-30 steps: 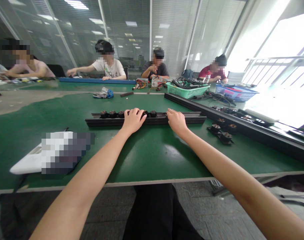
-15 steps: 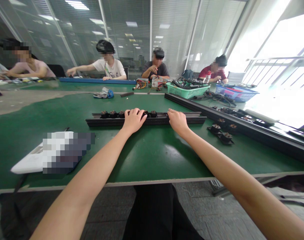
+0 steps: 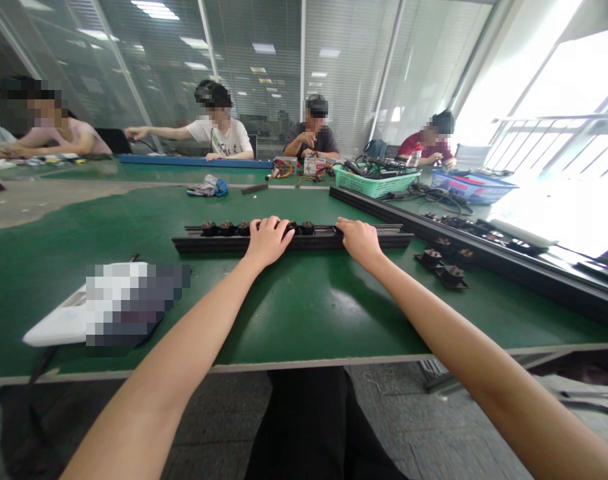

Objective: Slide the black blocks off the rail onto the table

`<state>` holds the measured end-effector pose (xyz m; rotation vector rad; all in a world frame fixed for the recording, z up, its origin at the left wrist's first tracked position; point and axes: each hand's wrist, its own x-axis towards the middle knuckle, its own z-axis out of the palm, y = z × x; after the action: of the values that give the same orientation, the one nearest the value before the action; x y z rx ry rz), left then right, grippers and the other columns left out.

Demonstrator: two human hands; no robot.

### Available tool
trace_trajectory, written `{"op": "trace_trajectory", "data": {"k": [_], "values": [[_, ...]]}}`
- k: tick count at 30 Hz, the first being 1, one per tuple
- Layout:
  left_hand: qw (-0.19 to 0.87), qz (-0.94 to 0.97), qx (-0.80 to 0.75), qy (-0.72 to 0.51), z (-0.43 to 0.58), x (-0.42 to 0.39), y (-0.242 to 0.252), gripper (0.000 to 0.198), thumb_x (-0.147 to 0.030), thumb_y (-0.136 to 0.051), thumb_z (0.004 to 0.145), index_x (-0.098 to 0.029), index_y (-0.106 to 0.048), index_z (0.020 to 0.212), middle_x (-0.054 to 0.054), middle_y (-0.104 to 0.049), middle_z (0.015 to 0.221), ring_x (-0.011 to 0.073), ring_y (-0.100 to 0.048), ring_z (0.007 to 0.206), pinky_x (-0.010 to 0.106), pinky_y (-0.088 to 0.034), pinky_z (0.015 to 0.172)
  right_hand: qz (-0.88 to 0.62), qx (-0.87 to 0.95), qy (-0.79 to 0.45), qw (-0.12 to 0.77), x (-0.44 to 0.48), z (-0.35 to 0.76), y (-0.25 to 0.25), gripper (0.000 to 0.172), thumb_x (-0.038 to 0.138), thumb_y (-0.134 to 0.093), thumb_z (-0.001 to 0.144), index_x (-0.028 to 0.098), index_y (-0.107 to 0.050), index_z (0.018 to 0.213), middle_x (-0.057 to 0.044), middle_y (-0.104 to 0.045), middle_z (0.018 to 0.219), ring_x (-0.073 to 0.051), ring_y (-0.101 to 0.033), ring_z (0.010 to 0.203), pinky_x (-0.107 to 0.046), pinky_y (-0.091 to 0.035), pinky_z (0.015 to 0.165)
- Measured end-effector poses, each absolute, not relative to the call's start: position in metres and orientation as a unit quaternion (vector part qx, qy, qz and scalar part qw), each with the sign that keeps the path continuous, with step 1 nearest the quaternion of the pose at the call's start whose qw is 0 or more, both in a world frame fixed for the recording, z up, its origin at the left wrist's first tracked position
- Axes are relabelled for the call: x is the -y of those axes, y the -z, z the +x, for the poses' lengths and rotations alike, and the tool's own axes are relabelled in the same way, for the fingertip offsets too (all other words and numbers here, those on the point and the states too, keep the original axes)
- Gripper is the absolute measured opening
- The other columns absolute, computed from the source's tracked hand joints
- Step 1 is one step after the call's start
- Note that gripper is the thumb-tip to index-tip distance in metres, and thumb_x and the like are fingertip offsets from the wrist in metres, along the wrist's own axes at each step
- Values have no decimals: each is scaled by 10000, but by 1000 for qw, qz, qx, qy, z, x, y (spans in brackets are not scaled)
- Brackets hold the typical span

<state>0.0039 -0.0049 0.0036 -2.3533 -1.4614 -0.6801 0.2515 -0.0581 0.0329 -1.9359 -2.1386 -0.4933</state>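
Observation:
A long black channel (image 3: 214,245) lies across the green table in front of me, with several round black socket modules (image 3: 307,228) set in a row along its left and middle part. My left hand (image 3: 269,239) is wrapped over the channel's middle, its fingers covering some of the modules. Further right, my right hand (image 3: 359,237) rests on the channel with its fingers curled at the inner edge. Whatever lies under those fingertips is hidden. More loose socket modules (image 3: 453,275) lie on the table to the right of the channel.
A longer black channel (image 3: 484,253) runs diagonally on the right. A white device (image 3: 59,313) lies at left, and a cloth (image 3: 208,186) behind. Further back are a green basket (image 3: 377,181), a blue basket (image 3: 477,187), cables and several seated people.
My right hand has shifted slightly right along the channel. My left hand stays in place. Across the table, a person's outstretched arm has risen and reaches slightly further left.

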Motion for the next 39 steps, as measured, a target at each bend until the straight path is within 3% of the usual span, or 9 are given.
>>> {"op": "trace_trajectory", "data": {"k": [16,39], "values": [[155,-816,506,234,4,5,-4,458,-441,-370,1087,-210,-651,1366,156,-647,1325,344,-568,1235,545,-318,1109,-661,727,141,120,54,264,-35,417,193,-439,1049,309,-721,1333,-36,-626,1505,-256,-709,1186,-377,-584,968],[150,-816,507,236,3,2,-1,453,-455,-374,1087,-227,-643,1371,150,-639,1320,339,-570,1232,536,-304,1122,-674,710,120,162,54,266,-33,402,228,-457,1058,332,-735,1330,-7,-652,1471,-245,-703,1213,-363,-570,994]]}}
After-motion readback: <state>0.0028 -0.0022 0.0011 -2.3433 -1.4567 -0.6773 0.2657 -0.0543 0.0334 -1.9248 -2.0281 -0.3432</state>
